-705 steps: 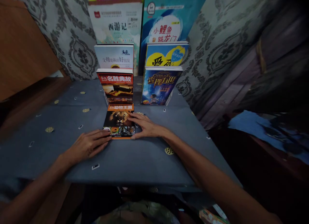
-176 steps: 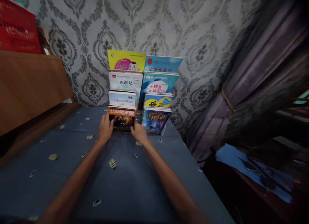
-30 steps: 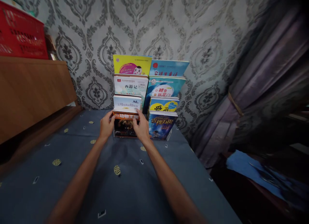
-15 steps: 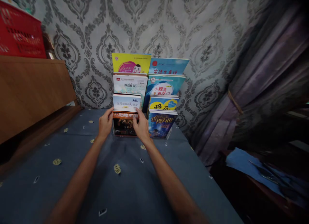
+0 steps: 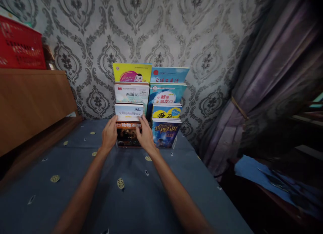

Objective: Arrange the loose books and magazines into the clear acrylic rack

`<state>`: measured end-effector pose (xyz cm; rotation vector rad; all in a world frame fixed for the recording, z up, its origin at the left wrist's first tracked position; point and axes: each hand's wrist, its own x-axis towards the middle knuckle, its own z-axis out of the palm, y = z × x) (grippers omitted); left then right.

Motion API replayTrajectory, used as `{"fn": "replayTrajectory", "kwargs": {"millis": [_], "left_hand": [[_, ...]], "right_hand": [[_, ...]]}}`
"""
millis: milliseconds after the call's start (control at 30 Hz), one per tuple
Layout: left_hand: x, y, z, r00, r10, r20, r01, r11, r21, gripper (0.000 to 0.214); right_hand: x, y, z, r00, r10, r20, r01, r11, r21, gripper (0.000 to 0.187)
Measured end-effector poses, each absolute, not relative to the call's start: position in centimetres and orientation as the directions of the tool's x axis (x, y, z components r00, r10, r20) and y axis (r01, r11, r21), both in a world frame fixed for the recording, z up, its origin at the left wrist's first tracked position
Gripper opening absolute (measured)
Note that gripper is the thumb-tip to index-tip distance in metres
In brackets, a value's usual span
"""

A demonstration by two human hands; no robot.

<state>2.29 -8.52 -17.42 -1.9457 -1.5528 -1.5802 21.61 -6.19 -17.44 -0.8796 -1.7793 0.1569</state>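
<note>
Two columns of upright books stand in stepped rows against the wall. At the front left is a dark book with a lion on its cover (image 5: 127,133). My left hand (image 5: 109,133) is closed at its left edge, with the fingertips near the top corner. My right hand (image 5: 146,134) grips its right edge, thumb on the cover and fingers by the top corner. Just behind stands a pale blue and white book (image 5: 128,110), then a white book (image 5: 131,92) and a yellow one (image 5: 132,71). Beside my right hand is a dark blue book (image 5: 166,133).
More books, a yellow and blue one (image 5: 166,112) and blue ones (image 5: 168,91), fill the right column. A blue patterned cloth (image 5: 136,200) covers the surface. Left is a wooden cabinet (image 5: 35,106) under a red basket (image 5: 21,44); right hangs a curtain (image 5: 227,129).
The camera view has shifted slightly, so the books sit a little lower and further left. Both hands stay at the sides of the lion book, which stands in the same place.
</note>
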Motion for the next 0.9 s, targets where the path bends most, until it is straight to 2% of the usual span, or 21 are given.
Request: {"fn": "replayTrajectory", "kwargs": {"millis": [500,733,900], "left_hand": [[2.7,-8.5,-17.4,-0.157,0.587,0.794,0.791,-0.406,0.457,0.044],[2.5,-8.3,-17.7,-0.159,0.556,0.816,0.784,-0.431,0.446,0.042],[2.1,-7.1,-17.2,-0.217,0.587,0.78,0.679,-0.484,0.553,0.039]], "right_hand": [[21.8,-7.0,-17.0,-0.133,0.674,0.726,0.543,0.663,-0.516,0.055],[21.6,-6.7,-17.3,-0.121,0.656,0.745,0.532,0.677,-0.509,0.055],[21.9,-5.9,-17.3,-0.11,0.629,0.77,0.476,0.713,-0.514,0.049]]}}
